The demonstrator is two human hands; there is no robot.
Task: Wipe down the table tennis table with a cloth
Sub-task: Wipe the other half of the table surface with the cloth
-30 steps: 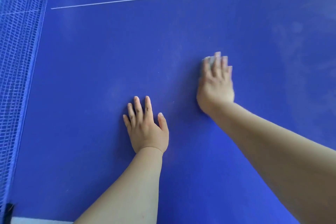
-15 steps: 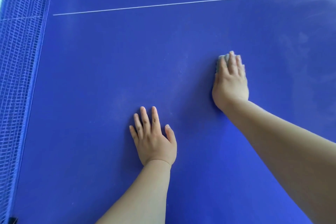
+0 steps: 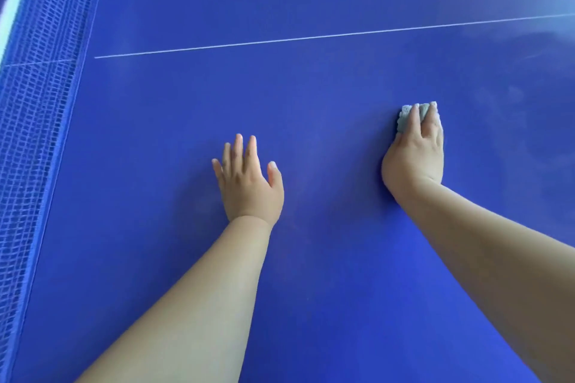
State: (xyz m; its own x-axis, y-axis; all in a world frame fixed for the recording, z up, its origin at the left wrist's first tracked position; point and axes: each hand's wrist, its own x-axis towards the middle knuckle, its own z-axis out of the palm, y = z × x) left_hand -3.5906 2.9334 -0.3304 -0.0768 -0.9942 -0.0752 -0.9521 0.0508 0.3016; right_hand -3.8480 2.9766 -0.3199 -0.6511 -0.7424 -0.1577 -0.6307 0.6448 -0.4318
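Observation:
The blue table tennis table fills the view. My left hand rests flat on it near the middle, fingers straight and spread, holding nothing. To its right, my right hand presses a small grey cloth onto the surface. The fingers lie over the cloth, and only its far edge shows past the fingertips. The right thumb is hidden.
The blue net runs along the left side, from the top down to the bottom edge. A thin white line crosses the table beyond both hands. Pale dusty smears mark the surface at the right.
My right hand has slid the cloth to the right, farther from my left hand. My left hand still rests flat on the table.

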